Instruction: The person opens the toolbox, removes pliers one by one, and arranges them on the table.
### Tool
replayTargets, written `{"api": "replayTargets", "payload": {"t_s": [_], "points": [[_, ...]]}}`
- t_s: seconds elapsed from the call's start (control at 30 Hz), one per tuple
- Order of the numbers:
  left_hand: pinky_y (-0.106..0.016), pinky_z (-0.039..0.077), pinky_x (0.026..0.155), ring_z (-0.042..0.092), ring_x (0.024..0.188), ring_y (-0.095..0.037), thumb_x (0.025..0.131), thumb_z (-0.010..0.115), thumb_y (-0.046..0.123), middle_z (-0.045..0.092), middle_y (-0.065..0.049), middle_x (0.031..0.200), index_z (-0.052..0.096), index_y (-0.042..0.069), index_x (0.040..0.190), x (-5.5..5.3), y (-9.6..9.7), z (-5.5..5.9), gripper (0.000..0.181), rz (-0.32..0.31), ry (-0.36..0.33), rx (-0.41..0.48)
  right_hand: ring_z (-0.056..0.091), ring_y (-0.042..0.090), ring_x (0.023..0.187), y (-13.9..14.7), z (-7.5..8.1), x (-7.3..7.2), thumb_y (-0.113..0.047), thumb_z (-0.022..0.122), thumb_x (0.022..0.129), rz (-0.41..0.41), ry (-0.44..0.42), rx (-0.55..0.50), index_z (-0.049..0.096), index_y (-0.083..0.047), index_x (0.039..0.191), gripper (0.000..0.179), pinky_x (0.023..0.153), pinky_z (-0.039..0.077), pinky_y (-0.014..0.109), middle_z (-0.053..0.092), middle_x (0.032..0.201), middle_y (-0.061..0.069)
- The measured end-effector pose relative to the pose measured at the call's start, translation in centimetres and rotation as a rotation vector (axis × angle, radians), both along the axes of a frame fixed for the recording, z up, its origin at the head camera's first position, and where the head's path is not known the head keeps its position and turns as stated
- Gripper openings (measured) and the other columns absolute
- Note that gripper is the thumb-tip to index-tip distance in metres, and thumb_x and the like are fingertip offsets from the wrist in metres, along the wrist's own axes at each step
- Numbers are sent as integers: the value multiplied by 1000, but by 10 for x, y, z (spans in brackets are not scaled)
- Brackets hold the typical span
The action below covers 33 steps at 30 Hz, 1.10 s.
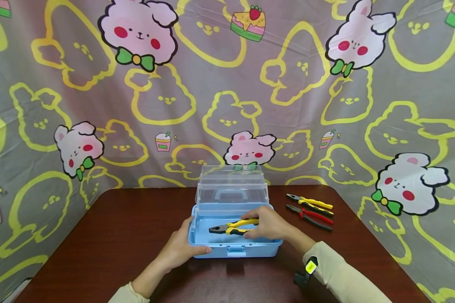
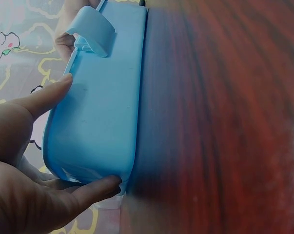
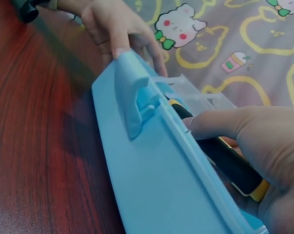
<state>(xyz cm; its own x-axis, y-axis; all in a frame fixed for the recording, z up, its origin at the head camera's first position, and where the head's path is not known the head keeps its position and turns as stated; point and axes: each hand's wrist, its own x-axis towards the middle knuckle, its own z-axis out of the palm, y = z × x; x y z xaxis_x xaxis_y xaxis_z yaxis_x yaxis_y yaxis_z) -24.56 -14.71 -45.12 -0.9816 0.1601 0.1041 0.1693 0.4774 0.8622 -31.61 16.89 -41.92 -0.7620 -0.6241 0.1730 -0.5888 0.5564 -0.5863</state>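
Observation:
A light-blue toolbox (image 1: 258, 251) stands on the table with its transparent lid (image 1: 231, 181) raised at the back. My left hand (image 1: 180, 248) grips the box's left front corner, thumb over the front rim and fingers along the side wall. Inside the box opening, my right hand (image 1: 271, 225) holds a pair of combination pliers (image 1: 223, 228) by its yellow-and-black handles. The pliers lie sideways, metal nose pointing left. In the right wrist view, the thumb (image 3: 215, 122) lies along a black-and-yellow handle just behind the front rim. A blue latch (image 2: 95, 31) sticks out from the front wall.
To the right of the box lie yellow-and-black pliers (image 1: 318, 203) and, nearer, red-and-black pliers (image 1: 318, 216). The dark wooden table (image 1: 136, 223) ends at a patterned curtain (image 1: 197, 97) at the back and sides.

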Motion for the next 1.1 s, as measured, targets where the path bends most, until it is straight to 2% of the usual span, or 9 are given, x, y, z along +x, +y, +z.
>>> {"api": "replayTargets", "payload": {"t_s": [0.2, 0.4, 0.57, 0.73, 0.93, 1.1], "points": [[-48, 53, 88, 64, 112, -31, 71, 97, 37, 53, -26, 145, 27, -3, 159, 0, 0, -1, 119, -4, 2, 9, 63, 15, 93, 7, 6, 5, -31, 90, 81, -30, 15, -38, 78, -15, 121, 45, 81, 54, 33, 73, 111, -12], [-49, 54, 87, 65, 111, -33, 71, 97, 36, 53, -27, 145, 26, -4, 159, 1, 0, 0, 119, -5, -4, 20, 66, 26, 96, 23, 9, 7, -31, 91, 79, -67, 42, -79, 78, -12, 122, 49, 80, 54, 41, 74, 114, -8], [-49, 54, 87, 65, 112, -34, 71, 97, 35, 53, -28, 144, 27, -4, 158, 1, 0, -1, 119, -7, 5, 27, 66, 27, 95, 40, 11, 12, -31, 92, 79, -135, 61, -108, 77, -13, 124, 50, 77, 54, 37, 74, 112, -9], [-50, 54, 88, 64, 113, -34, 72, 97, 35, 52, -28, 145, 27, -4, 158, 1, 0, -2, 118, -12, 6, 30, 64, 22, 100, 58, 10, 15, -34, 91, 80, -183, 77, -113, 77, -12, 124, 52, 81, 54, 34, 73, 116, -5], [-50, 53, 89, 64, 113, -34, 72, 97, 36, 53, -28, 144, 27, -4, 158, 1, -1, -2, 118, -14, 9, 25, 67, 25, 100, 76, 8, 23, -27, 92, 79, -251, 30, -168, 76, -10, 124, 51, 81, 56, 32, 74, 115, -1], [-50, 53, 90, 63, 115, -34, 72, 96, 37, 53, -28, 144, 26, -4, 158, 0, -2, -2, 118, -22, 14, 29, 66, 24, 108, 97, 2, 31, -30, 93, 78, -351, -19, -218, 74, -10, 127, 56, 86, 54, 31, 72, 122, 3]]}}
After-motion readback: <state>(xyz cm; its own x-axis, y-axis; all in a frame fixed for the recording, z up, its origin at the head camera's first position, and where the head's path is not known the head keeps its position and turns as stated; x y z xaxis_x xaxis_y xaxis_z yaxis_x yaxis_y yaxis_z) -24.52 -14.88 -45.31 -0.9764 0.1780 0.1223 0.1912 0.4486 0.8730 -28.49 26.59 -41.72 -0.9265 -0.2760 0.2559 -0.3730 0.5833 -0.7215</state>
